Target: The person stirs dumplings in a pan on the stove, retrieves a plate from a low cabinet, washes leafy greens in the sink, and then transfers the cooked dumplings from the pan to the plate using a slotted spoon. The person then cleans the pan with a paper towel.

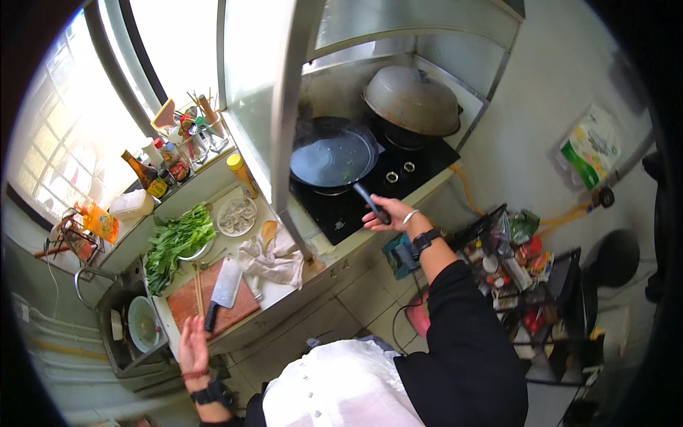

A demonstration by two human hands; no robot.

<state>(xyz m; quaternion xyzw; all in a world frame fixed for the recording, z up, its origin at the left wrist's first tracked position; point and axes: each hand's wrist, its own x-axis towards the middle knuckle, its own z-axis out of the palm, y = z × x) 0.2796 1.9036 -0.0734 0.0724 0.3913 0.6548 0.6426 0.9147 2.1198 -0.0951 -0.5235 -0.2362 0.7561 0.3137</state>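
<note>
My right hand (392, 212) is at the black handle of a dark frying pan (333, 155), its fingers loosely around the handle's end. Clear liquid with a few green bits fills the pan, which sits on the left burner of a black glass gas stove (341, 224). My left hand (193, 344) holds nothing and hovers by the near edge of a wooden cutting board (240, 307), fingers raised. On the board lie a cleaver (226, 283) and a pair of wooden chopsticks (198, 291).
A lidded wok (413, 101) stands on the right burner, steam around it. Leafy greens (181, 240), a plate of pale food pieces (237, 216) and a crumpled cloth (272, 259) lie on the counter. A sink (114, 355) is at left, a loaded black rack (560, 299) at right.
</note>
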